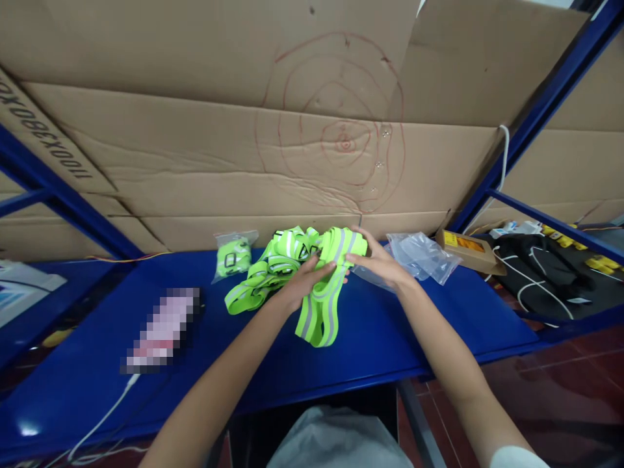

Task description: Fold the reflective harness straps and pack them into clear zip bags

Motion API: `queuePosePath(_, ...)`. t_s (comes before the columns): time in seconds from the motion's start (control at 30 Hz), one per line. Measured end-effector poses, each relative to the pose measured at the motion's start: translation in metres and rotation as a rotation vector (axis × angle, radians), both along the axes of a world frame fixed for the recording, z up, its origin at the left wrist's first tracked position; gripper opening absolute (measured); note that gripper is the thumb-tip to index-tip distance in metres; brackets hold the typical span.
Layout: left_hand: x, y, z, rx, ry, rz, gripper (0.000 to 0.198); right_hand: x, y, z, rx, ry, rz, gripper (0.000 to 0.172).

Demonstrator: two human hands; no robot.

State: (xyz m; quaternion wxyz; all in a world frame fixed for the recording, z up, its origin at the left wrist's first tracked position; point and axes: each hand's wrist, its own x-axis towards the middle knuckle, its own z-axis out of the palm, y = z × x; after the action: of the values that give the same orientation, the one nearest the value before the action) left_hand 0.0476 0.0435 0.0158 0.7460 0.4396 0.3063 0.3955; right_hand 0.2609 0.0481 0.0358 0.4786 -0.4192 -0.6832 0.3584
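Note:
Both hands hold a folded neon-yellow reflective strap (327, 286) with grey stripes above the blue shelf (390, 331). My left hand (303, 283) grips its middle from the left, fingers closed over the band. My right hand (377, 260) pinches its upper end from the right. The lower loops of the strap hang down toward the shelf. Behind the left hand lies a loose pile of the same yellow straps (266, 266).
A small clear bag with a packed yellow strap (233, 255) lies at the back left. Empty clear plastic bags (422, 255) sit to the right, beside a small brown box (468, 250). A blurred pink object (163, 330) with a white cable lies on the left. Cardboard (292, 130) lines the back.

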Motion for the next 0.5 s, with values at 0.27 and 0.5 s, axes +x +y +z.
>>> queuePosePath(0.27, -0.001, -0.018, -0.010, -0.222, -0.345, -0.114, 0.059, -0.007, -0.006, -0.011, 0.482, -0.271, -0.049, 0.040)
queuePosePath(0.5, -0.001, -0.026, 0.002, -0.116, -0.298, -0.102, 0.056, -0.001, -0.019, -0.007, 0.630, -0.464, 0.149, 0.044)
